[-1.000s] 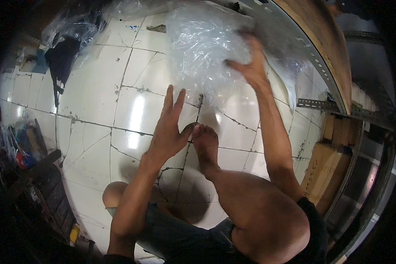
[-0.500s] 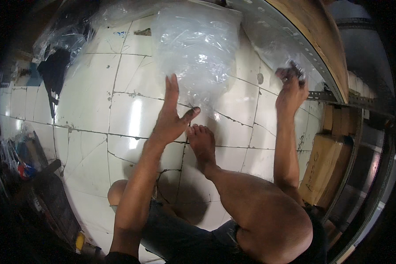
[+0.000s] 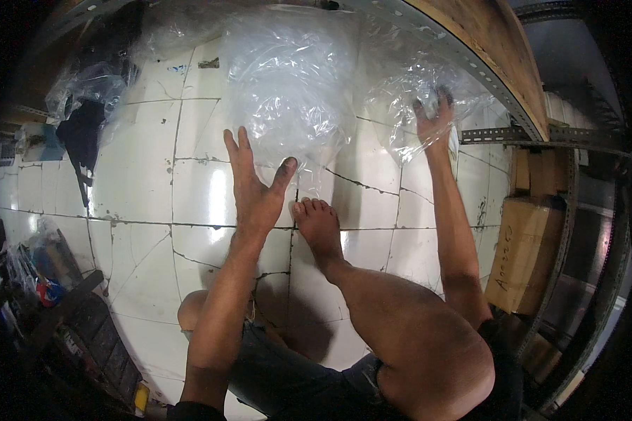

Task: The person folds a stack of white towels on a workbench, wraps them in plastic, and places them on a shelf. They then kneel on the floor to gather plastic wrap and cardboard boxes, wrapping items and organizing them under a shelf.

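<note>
A bulky clear plastic bag (image 3: 288, 84), full of crumpled clear plastic, lies on the tiled floor in front of me. My left hand (image 3: 255, 193) is held just at its near left edge, fingers and thumb spread, with nothing in it. Farther right, a loose sheet or bag of clear plastic (image 3: 400, 133) is spread about my right hand (image 3: 435, 123). The fingers and thumb of that hand are apart, with the film over or around them; I cannot tell whether the hand is inside it.
A shelf with a perforated metal edge (image 3: 495, 81) and wooden board overhangs the right. Below it stands a cardboard box (image 3: 523, 256) on a rack. My bare foot (image 3: 318, 221) rests on the cracked tiles. Dark clutter (image 3: 95, 344) and a black cloth-like thing (image 3: 81, 133) are at the left.
My right hand has shifted left and slightly away, its fingers going from bent to spread, with plastic fanned out around it. My left hand stays open beside the bulky bag.
</note>
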`<state>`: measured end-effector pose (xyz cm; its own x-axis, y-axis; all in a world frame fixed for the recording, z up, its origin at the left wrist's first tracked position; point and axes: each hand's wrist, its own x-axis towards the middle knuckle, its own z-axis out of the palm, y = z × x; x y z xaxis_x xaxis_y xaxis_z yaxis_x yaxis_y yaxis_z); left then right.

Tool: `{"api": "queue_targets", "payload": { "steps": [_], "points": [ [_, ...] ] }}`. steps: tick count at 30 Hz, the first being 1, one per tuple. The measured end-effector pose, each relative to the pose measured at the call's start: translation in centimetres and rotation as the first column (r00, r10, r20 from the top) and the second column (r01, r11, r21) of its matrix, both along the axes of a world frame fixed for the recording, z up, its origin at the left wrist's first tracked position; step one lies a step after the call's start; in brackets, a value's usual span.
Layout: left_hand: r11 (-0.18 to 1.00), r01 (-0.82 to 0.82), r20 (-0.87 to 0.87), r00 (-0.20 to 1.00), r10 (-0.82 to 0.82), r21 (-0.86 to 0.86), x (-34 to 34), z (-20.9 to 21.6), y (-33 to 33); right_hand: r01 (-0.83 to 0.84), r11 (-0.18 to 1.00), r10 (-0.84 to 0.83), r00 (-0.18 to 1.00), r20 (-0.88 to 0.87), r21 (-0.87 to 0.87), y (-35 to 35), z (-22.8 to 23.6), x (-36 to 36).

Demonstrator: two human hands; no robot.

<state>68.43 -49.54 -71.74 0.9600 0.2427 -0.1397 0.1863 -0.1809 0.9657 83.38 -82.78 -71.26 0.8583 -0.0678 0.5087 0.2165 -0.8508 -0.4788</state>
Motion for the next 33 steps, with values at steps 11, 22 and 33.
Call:
{"api": "queue_targets", "payload": {
  "steps": [11,22,33],
  "points": [
    [0.998,0.053,0.095,0.994,-0.054,0.018,-0.3,0.4,1.1,-0.187,0.979,0.059,0.622,-0.780,-0.075,-12.9,-17.2,6.6],
    [0.973,0.159,0.088,0.985,-0.146,-0.166,-0.9,-0.4,3.0,-0.173,0.410,0.226,0.970,-0.083,-0.895,-0.9,-4.1,5.5],
    [0.907,0.389,0.071,0.921,-0.383,-0.159,-2.0,-1.4,2.8,-0.587,0.810,-0.014,-0.042,-0.999,0.013,7.4,7.8,-10.5]
  ]
}}
